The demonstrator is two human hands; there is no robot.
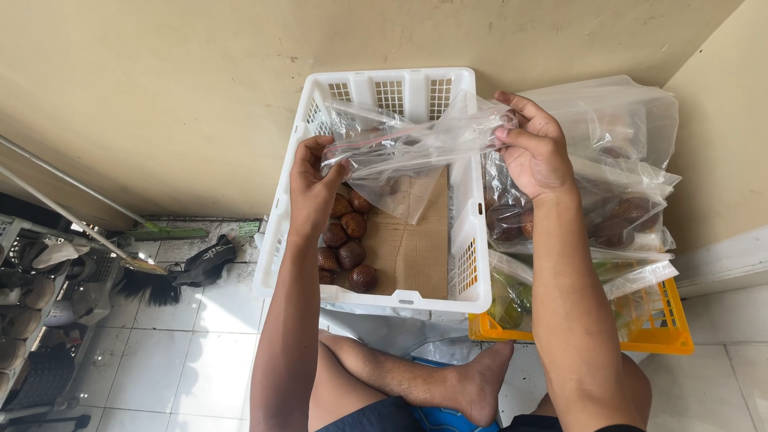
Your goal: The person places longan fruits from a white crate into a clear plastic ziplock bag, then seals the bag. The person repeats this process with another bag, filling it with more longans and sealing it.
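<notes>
Two hands hold one empty clear plastic bag stretched above the white crate in the head view: the left hand pinches its left end, the right hand grips its right end. Inside the crate, about eight brown scaly fruits lie loose on cardboard (none bagged yet). Right of the crate, filled bags are stacked on a yellow crate, so by my reckoning most is packed.

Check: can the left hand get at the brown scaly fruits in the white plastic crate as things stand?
Probably yes. The left hand hangs just above the brown scaly fruits, with nothing between them, but its fingers are occupied pinching the clear plastic bag.
</notes>
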